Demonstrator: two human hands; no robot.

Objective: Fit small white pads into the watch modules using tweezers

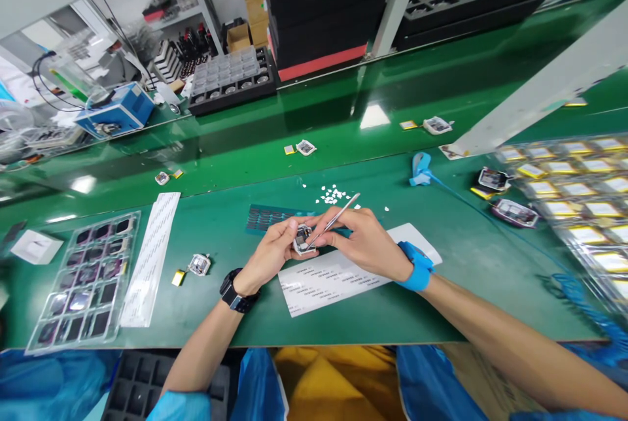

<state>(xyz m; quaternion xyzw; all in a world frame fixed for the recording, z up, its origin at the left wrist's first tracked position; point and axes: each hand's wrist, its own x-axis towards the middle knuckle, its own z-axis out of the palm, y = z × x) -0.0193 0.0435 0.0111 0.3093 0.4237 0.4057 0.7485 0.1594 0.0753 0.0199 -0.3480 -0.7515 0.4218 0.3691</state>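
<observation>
Over the middle of the green bench, my left hand (pixel 273 248) grips a small white smartwatch case (pixel 303 239) with its inner electronics showing. My right hand (pixel 369 242), with a blue wrist strap, pinches thin metal tweezers (pixel 342 210). Their lower tip is at the case; whether it holds any small part cannot be seen. Below my hands lies a white sheet of printed adhesive labels (pixel 314 287). Behind them is a blue-green sheet with dark strips (pixel 269 217), partly covered. Several small white pieces (pixel 332 195) are scattered just beyond.
A clear tray of dark screens (pixel 81 303) lies left, beside another label strip (pixel 151 257). An opened case (pixel 199 265) with a yellow battery (pixel 178 277) is nearby. Trays of batteries (pixel 589 205) stand right, near a coiled blue cord (pixel 579 297). A white post (pixel 540 81) rises behind.
</observation>
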